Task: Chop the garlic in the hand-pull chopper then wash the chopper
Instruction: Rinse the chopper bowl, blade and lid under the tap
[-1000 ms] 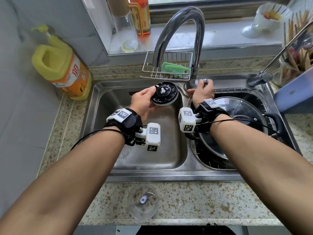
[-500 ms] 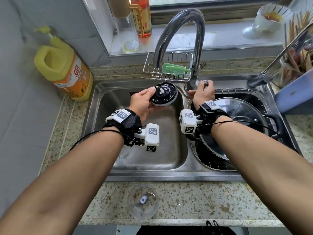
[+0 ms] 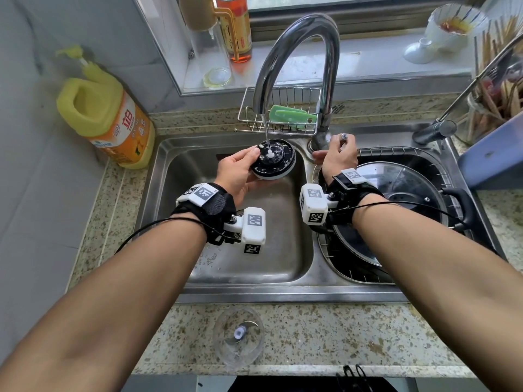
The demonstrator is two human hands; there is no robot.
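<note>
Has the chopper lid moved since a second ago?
No. The chopper lid stays below the faucet spout, in front of the wire basket, held by the left hand.

Black chopper lid (image 3: 273, 162) underside up over sink (image 3: 169, 179); clear bowl (image 3: 238, 336) on counter (image 3: 325, 335).

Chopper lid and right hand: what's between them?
Head view: only the faucet base stands between the chopper lid, held by the left hand, and the right hand at the faucet handle.
</note>
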